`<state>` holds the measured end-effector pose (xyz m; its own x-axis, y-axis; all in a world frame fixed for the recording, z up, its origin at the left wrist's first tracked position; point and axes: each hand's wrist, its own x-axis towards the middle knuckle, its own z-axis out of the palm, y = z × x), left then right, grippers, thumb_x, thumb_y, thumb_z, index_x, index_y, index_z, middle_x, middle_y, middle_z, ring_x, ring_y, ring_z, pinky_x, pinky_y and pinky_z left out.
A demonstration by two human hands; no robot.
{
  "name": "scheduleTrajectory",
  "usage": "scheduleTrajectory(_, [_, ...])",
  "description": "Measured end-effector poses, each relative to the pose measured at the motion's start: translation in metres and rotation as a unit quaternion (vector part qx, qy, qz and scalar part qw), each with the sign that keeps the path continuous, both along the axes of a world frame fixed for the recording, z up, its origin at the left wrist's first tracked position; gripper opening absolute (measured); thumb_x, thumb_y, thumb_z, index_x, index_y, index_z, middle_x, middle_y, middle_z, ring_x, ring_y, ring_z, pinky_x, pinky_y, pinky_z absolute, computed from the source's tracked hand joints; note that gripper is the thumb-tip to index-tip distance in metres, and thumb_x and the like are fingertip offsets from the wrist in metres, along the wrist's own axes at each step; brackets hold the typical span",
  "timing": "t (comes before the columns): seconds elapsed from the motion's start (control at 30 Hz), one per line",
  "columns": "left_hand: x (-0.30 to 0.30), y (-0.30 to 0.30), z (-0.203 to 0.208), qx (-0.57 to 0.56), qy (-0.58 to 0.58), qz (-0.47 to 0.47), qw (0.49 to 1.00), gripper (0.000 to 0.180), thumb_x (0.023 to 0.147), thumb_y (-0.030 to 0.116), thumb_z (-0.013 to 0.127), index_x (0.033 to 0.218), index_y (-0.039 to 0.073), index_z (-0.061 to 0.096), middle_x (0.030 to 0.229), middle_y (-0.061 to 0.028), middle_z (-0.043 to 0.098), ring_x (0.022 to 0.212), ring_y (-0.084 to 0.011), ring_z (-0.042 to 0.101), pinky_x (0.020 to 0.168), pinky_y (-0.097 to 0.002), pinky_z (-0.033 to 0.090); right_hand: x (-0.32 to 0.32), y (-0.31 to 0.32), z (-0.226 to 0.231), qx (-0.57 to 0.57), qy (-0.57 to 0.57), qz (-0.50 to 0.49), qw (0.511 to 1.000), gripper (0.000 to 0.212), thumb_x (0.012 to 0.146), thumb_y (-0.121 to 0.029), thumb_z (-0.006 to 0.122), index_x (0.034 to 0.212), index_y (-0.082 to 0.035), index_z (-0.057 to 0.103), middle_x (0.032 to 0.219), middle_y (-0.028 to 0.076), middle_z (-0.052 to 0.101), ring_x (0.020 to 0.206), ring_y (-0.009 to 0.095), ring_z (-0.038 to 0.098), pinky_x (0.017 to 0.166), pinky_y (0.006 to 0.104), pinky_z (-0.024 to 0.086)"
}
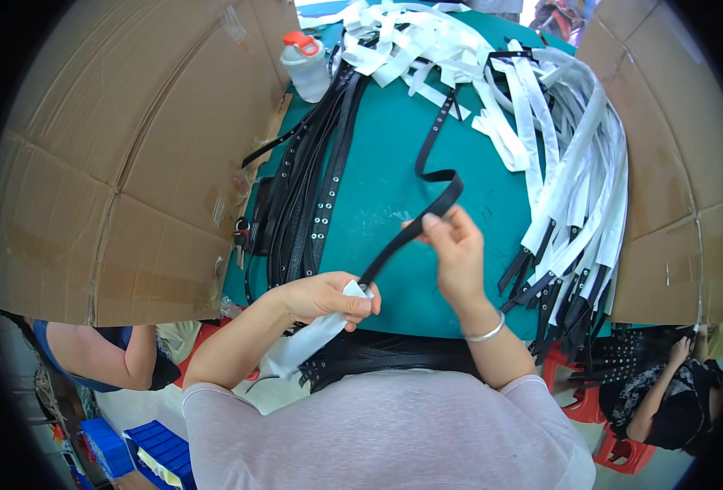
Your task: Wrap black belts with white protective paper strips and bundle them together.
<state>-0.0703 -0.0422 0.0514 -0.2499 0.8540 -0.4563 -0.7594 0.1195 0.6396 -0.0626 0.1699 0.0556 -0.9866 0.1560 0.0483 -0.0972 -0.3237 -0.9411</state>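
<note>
A black belt with metal eyelets [392,248] runs between my two hands, its far part twisting loosely up over the green table. My left hand [329,299] pinches the belt's near end together with a white strip [311,338]. The strip hangs below that hand toward my lap; whether it wraps around the belt or only lies against it, I cannot tell. My right hand [458,249] grips the belt farther along between thumb and fingers.
Black belts [302,192] lie bundled at left, near keys [241,233] and a red-lidded bottle [305,69]. White strips [410,41] pile at the back. White-wrapped belts [582,155] hang at right. Cardboard walls [145,131] flank the green table [394,163]. Other people [663,392] sit nearby.
</note>
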Motion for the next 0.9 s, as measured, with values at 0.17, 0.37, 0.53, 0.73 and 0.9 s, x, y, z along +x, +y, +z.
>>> scheduleTrajectory(0.17, [-0.002,0.01,0.01,0.008,0.064,-0.046,0.997,0.028,0.082,0.027,0.069,0.091,0.004,0.058,0.075,0.0008,0.052,0.063,-0.0079,0.049,0.06,-0.0233,0.045,0.006,0.019,0.014,0.041,-0.013,0.094,0.995,0.017,0.093,-0.015,0.051,0.102,-0.002,0.046,0.086,0.017,0.067,0.068,0.011,0.061,0.063,0.0222,0.048])
scheduleTrajectory(0.37, [-0.016,0.026,0.018,0.013,0.098,-0.044,0.994,0.031,0.076,0.024,0.074,0.09,0.002,0.057,0.071,-0.0002,0.053,0.061,-0.0088,0.05,0.057,-0.0216,0.042,0.005,0.026,0.031,0.098,0.099,-0.028,0.99,0.017,0.092,-0.008,0.051,0.106,0.0,0.046,0.087,0.017,0.067,0.066,0.011,0.06,0.06,0.0209,0.048])
scheduleTrajectory(0.53, [-0.041,0.054,0.04,0.063,0.165,-0.065,0.982,0.034,0.074,0.025,0.075,0.092,0.003,0.056,0.069,0.0015,0.051,0.06,-0.0085,0.05,0.055,-0.022,0.041,-0.01,0.031,0.048,0.138,0.072,0.057,0.986,0.018,0.089,-0.006,0.054,0.105,0.003,0.052,0.087,0.013,0.066,0.06,0.01,0.058,0.057,0.021,0.047])
scheduleTrajectory(0.73, [-0.059,0.078,0.039,0.073,0.143,-0.051,0.986,0.028,0.076,0.023,0.075,0.09,0.007,0.056,0.073,0.0019,0.053,0.061,-0.0085,0.051,0.055,-0.0224,0.042,-0.029,0.051,0.045,-0.034,-0.028,0.066,0.997,0.022,0.085,-0.017,0.061,0.1,0.0,0.061,0.086,0.008,0.064,0.076,0.01,0.057,0.072,0.0268,0.045])
scheduleTrajectory(0.9, [-0.047,0.072,0.02,0.08,0.058,-0.013,0.995,0.02,0.081,0.02,0.07,0.087,0.007,0.056,0.071,0.0034,0.049,0.06,-0.0065,0.047,0.054,-0.0216,0.042,-0.007,0.036,0.025,0.082,-0.051,0.119,0.988,0.025,0.084,-0.015,0.062,0.103,0.001,0.061,0.092,0.006,0.064,0.087,0.013,0.057,0.082,0.0272,0.043])
